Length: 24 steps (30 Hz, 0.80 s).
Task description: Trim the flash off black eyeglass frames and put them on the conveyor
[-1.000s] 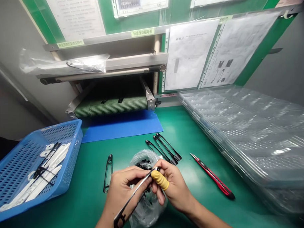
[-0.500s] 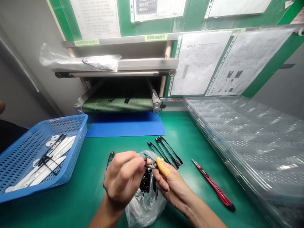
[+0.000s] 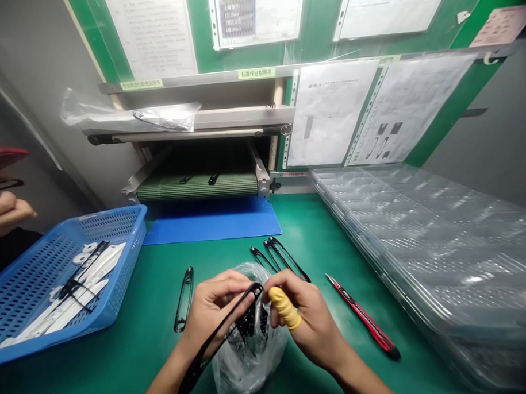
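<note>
The left hand [image 3: 210, 308] is partly closed, its fingers curled around the upper end of a black frame [image 3: 208, 353], a long, narrow open loop. The frame extends from that grip toward 7 o'clock at a tilt, with its lower end held above the bench. The right hand [image 3: 306, 316] is half closed, with a yellow finger cot [image 3: 284, 307] on one finger. Its fingertips are just beside the upper end of the frame; whether this hand has hold of anything cannot be determined.

A clear bag [image 3: 247, 364] lies beneath and between the hands and contains small black parts [image 3: 250, 323]. It rests on a green mat [image 3: 122, 357]. Taking the hands as center, a single frame [image 3: 184, 299] lies at 9 o'clock, and a group of frames [image 3: 280, 257] lies near 12 o'clock. A red utility knife [image 3: 364, 317] lies at 3 o'clock. A blue basket [image 3: 108, 215] stands farther out at 9 o'clock and holds white strips [image 3: 83, 289] and black frames [image 3: 78, 282]. A blue pad [image 3: 212, 224] and a conveyor belt [image 3: 197, 188] are at 12 o'clock. Stacked clear trays [image 3: 433, 254] are at 2 o'clock. A co-worker's hand [image 3: 2, 212] shows at the far 10 o'clock edge.
</note>
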Available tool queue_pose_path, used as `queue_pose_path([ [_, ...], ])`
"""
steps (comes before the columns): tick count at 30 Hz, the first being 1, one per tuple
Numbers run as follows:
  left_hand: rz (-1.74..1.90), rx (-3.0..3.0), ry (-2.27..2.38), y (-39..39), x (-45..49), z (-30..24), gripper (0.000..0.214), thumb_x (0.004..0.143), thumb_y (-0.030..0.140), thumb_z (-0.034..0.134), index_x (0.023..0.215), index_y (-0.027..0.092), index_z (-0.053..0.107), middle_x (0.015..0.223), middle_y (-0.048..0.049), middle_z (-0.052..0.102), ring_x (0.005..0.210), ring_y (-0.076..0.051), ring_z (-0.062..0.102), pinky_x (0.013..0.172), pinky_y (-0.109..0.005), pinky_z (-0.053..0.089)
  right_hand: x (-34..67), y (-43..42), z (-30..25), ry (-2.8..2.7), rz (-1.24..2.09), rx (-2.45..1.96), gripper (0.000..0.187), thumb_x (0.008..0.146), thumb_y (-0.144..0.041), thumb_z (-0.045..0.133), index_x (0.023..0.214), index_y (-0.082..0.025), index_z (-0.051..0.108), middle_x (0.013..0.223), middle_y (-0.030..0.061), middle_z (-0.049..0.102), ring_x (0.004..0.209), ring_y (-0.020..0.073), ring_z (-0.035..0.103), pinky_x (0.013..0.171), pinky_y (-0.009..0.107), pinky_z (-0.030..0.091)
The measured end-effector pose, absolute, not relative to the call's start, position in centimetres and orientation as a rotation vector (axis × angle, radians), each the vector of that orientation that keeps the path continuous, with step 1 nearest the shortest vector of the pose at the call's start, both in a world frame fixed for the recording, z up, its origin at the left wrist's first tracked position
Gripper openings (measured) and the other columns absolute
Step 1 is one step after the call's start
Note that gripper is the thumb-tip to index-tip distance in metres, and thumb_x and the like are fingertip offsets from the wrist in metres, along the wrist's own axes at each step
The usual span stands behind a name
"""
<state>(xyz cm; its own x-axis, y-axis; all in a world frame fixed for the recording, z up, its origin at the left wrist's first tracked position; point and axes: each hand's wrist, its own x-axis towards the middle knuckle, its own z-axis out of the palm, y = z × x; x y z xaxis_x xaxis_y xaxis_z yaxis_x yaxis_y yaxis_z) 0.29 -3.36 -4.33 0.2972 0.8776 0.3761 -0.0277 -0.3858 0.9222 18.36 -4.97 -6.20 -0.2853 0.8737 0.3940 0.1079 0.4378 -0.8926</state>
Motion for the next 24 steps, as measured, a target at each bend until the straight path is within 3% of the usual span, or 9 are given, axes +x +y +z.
queue_pose_path([
  [2,1.097,1.579,0.817,-3.6,-0.3,-4.7,0.012,0.083,0.022,0.067,0.083,0.018,0.077,0.081,-0.0066,0.07,0.072,-0.014,0.062,0.063,-0.021,0.049,18.3,-5.0,-5.9,-1.856,0.908,-0.892,0.023,0.096,-0.033,0.047,0.076,-0.02,0.048,0.061,-0.0016,0.053,0.056,0.0128,0.049,0.055,0.025,0.036],
  [7,0.79,1.562,0.895,-4.4,-1.6,-4.8,0.018,0.081,0.03,0.068,0.081,0.015,0.079,0.073,-0.007,0.068,0.064,-0.014,0.059,0.059,-0.022,0.046,17.9,-4.9,-5.7,-2.011,0.9,-0.871,0.014,0.091,-0.023,0.05,0.077,-0.021,0.05,0.062,-0.0029,0.049,0.055,0.0121,0.042,0.053,0.025,0.03],
  [12,0.797,1.504,0.928,-5.5,-2.5,-4.9,0.023,0.084,0.032,0.066,0.094,0.015,0.078,0.077,-0.0086,0.069,0.066,-0.015,0.062,0.06,-0.023,0.049,17.4,-5.2,-6.2,-2.043,0.905,-0.828,0.016,0.088,-0.019,0.049,0.073,-0.021,0.047,0.062,-0.0022,0.052,0.053,0.0122,0.045,0.051,0.024,0.031],
  [20,0.812,1.376,0.964,-5.9,-2.6,-5.0,0.013,0.077,0.028,0.073,0.085,0.019,0.08,0.071,-0.0052,0.071,0.063,-0.013,0.061,0.058,-0.02,0.048,16.9,-5.4,-7.2,-2.045,0.888,-0.75,0.013,0.083,-0.016,0.045,0.072,-0.021,0.049,0.064,-0.0018,0.049,0.056,0.0119,0.042,0.051,0.023,0.031],
  [24,0.851,1.39,0.952,-5.9,-2.3,-4.6,0.013,0.075,0.024,0.075,0.086,0.019,0.079,0.074,-0.0056,0.073,0.066,-0.014,0.065,0.06,-0.021,0.051,16.8,-5.6,-7.0,-1.935,0.962,-0.801,0.014,0.086,-0.019,0.047,0.073,-0.021,0.051,0.06,-0.0026,0.053,0.052,0.0115,0.047,0.051,0.022,0.034],
])
